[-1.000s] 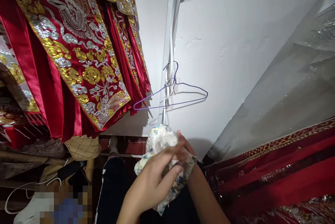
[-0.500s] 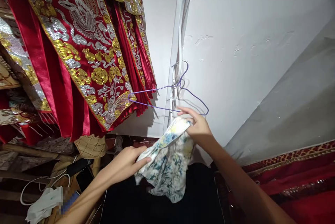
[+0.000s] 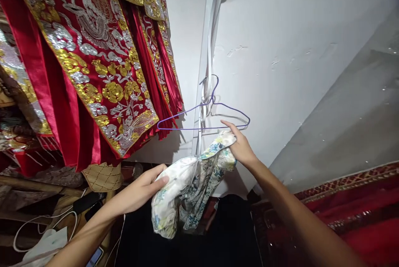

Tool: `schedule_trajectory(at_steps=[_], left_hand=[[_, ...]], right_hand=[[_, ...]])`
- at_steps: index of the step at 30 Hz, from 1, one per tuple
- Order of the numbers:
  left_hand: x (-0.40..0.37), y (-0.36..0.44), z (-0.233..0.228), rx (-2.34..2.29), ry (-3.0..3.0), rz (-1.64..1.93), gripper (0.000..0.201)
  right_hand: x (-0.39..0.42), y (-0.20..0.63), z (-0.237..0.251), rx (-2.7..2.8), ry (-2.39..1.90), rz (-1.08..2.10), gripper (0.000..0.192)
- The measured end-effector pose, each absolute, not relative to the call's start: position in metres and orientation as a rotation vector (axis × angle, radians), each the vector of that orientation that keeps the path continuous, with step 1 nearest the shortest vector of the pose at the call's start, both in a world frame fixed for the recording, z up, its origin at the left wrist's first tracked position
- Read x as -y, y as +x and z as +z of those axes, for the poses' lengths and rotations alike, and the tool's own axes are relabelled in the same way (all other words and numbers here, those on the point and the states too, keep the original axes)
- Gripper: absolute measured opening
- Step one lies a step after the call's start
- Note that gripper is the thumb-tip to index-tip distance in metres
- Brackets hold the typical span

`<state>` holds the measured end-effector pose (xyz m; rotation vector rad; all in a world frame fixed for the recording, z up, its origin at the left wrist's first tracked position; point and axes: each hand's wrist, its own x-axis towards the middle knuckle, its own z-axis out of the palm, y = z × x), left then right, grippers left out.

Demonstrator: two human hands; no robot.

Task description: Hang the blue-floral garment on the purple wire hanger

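Observation:
A small floral cloth (image 3: 187, 179), white with blue and green print, hangs between both hands. My left hand (image 3: 140, 190) pinches its lower left edge. My right hand (image 3: 240, 148) grips its upper right corner, raised close under the lower bar of a purple wire hanger (image 3: 202, 115). The hanger hangs on a white strap (image 3: 212, 42) against the white wall, with nothing on it.
Red garments with gold and silver embroidery (image 3: 93, 59) hang at the left, close to the hanger's left tip. More red embroidered fabric (image 3: 343, 213) lies at the lower right under clear plastic sheeting (image 3: 349, 121). A white cable (image 3: 40, 223) and clutter sit at the lower left.
The cloth was bunched between both hands, then spread out. My right hand lifted its corner toward the hanger while my left hand kept the lower edge. The hanger swung and settled.

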<state>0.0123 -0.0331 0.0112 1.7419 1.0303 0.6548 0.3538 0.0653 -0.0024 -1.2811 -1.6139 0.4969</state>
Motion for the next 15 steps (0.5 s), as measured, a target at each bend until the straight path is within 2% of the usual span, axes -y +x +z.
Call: schedule_trajectory(at_steps=[2,5,8,10,15], left_hand=[[0.032,0.019,0.016,-1.100,1.921,0.570,0.032],[0.029,0.023,0.018,-1.192,2.156,0.416,0.026],[0.018,0.015,0.011,-1.446,2.305,0.232,0.035],[0.005,0.007,0.010,-1.619,2.377,0.179,0.033],[-0.023,0.005,0.037,-1.618,2.585,0.514,0.019]], right_hand=[[-0.071,0.351,-0.003,1.641,-1.223,0.536,0.070],[-0.082,0.342,-0.016,1.671,-1.179,0.593,0.054],[-0.080,0.344,-0.031,1.643,-1.210,0.550,0.040],[-0.070,0.354,-0.033,1.622,-1.240,0.492,0.038],[-0.039,0.386,-0.017,1.648,-1.348,0.335,0.039]])
